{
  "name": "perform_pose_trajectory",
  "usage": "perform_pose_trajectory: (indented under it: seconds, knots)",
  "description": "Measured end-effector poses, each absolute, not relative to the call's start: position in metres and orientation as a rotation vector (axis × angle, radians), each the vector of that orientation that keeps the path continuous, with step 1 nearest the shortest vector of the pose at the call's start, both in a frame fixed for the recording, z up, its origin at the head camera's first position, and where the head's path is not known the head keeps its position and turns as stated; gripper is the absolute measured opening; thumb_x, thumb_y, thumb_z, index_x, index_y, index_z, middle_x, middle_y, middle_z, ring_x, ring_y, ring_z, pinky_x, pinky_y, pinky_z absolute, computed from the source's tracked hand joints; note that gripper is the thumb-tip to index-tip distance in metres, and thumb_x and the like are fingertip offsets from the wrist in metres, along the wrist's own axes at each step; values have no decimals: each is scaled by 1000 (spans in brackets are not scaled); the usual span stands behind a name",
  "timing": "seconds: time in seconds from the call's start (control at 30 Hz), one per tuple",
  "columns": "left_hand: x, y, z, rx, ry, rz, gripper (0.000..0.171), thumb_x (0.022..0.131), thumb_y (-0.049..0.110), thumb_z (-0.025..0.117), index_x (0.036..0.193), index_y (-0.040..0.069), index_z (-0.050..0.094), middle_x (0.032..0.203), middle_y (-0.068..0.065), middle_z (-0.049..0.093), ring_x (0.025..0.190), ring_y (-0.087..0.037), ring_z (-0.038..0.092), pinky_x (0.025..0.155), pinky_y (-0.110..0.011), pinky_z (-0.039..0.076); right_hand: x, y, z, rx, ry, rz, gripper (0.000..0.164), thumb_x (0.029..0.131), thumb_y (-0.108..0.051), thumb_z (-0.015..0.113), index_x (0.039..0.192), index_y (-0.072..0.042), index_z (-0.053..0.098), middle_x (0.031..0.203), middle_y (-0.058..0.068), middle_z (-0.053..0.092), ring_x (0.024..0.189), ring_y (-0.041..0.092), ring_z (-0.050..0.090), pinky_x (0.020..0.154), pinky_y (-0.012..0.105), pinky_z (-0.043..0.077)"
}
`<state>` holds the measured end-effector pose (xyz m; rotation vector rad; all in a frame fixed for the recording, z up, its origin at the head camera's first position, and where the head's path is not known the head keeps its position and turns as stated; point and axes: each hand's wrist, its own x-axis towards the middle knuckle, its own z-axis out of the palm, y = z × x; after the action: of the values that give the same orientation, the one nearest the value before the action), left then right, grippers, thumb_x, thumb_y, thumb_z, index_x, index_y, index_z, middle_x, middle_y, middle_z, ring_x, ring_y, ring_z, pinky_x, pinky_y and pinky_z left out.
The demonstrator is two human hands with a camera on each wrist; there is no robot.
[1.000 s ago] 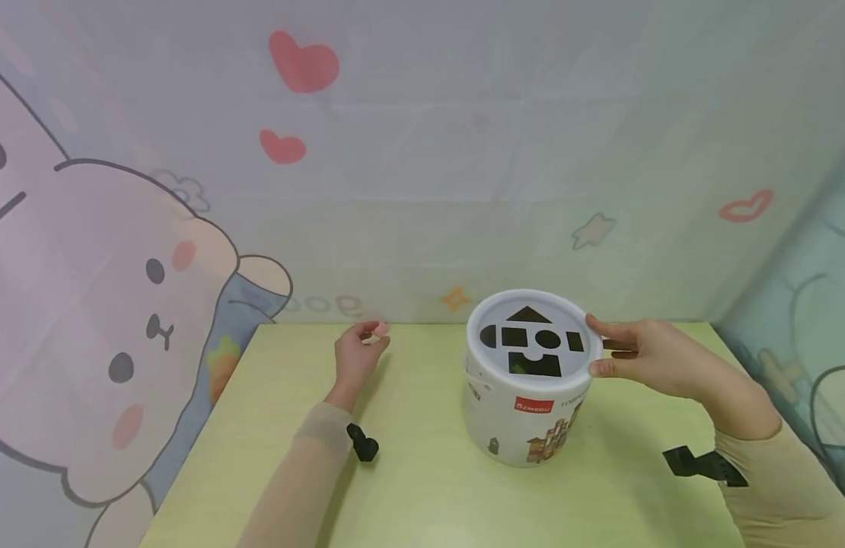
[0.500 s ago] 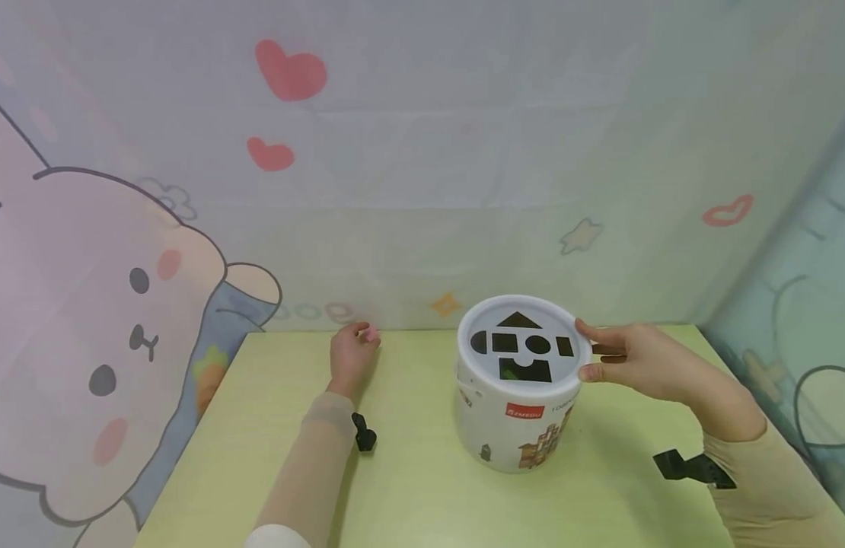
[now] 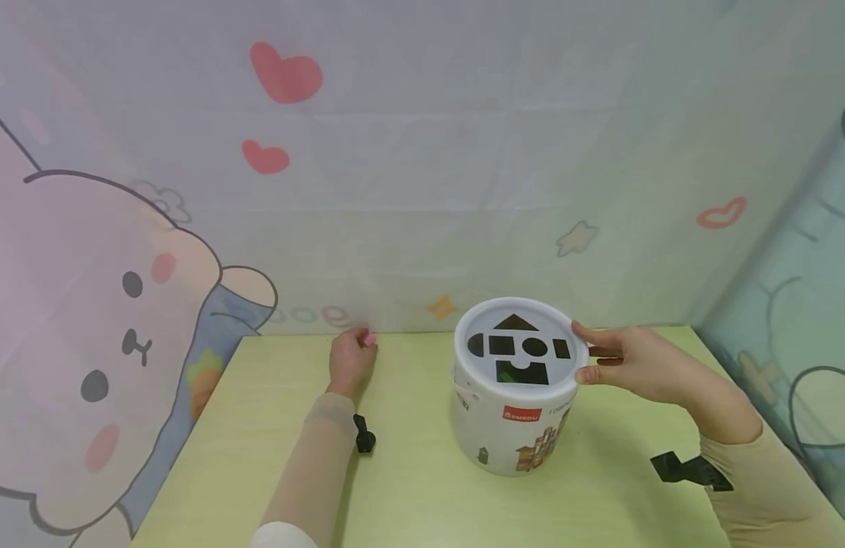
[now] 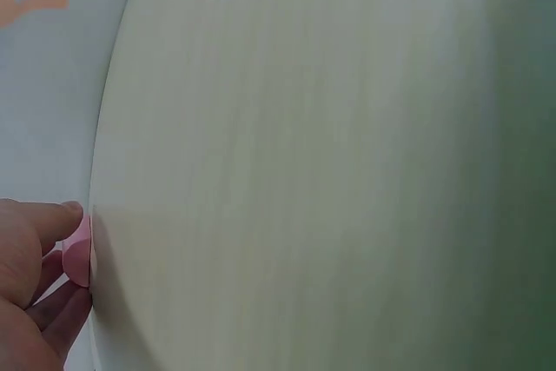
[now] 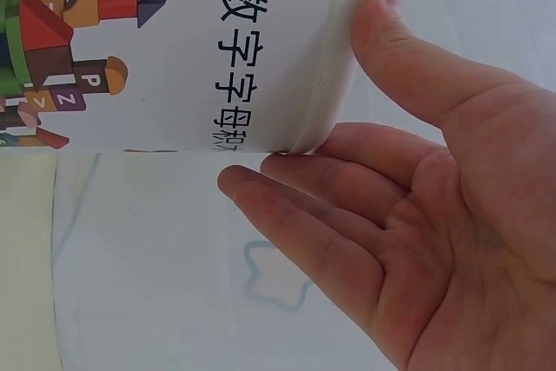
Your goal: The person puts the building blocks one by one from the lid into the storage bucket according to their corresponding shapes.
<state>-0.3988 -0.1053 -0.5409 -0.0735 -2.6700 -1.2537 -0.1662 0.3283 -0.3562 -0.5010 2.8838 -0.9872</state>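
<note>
My left hand [image 3: 351, 361] is at the far edge of the table, pinching a small pink block [image 4: 78, 254] between thumb and fingers. The left wrist view shows the block with a rounded side, close against the table's edge; the fingers hide part of it. A white bucket [image 3: 505, 434] of printed toy blocks stands upright right of centre. Its white lid [image 3: 477, 380] has several dark cut-outs, including a triangle, a circle and rectangles. At the bucket's right side, my right hand [image 3: 652, 365] touches the lid's rim with the thumb and the nearest finger, its other fingers extended.
The pale yellow-green table [image 3: 402, 457] ends at a cloth backdrop [image 3: 422, 228] printed with hearts, stars and a large rabbit. A black wrist mount [image 3: 364, 435] sits on the left sleeve, and another black mount [image 3: 690, 470] on the right.
My left hand has lowered a little with the pink block towards the table's far edge. The right hand stays at the lid rim. The whole view has shifted slightly.
</note>
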Motion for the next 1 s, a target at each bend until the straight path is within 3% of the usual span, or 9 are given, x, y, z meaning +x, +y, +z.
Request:
perform_pose_trajectory:
  seconds: [0.43,0.8,1.0]
  knots:
    - [-397,-108,-542,-99,-2654,-1157,18,96,11,77,110,1,82,110,-14,78,101,-31,72,89,-47,58,-164,326,-355,-503,2893,-972,84,96,-39,80,158,5,43,146,26,60,127,40,67,94,48,62]
    - [-390,-111,-539,-205,-2704,-1100,19,97,4,74,115,-1,81,117,-17,77,112,-33,70,97,-50,57,-164,326,-356,-483,2874,-975,86,97,-40,79,160,4,41,146,26,60,128,40,66,96,52,61]
    - [-386,-114,-534,-214,-2781,-1064,30,100,3,67,128,0,77,127,-18,75,124,-37,67,103,-51,55,-165,326,-356,-472,2872,-965,86,98,-41,79,161,3,40,145,26,61,127,41,67,95,53,61]
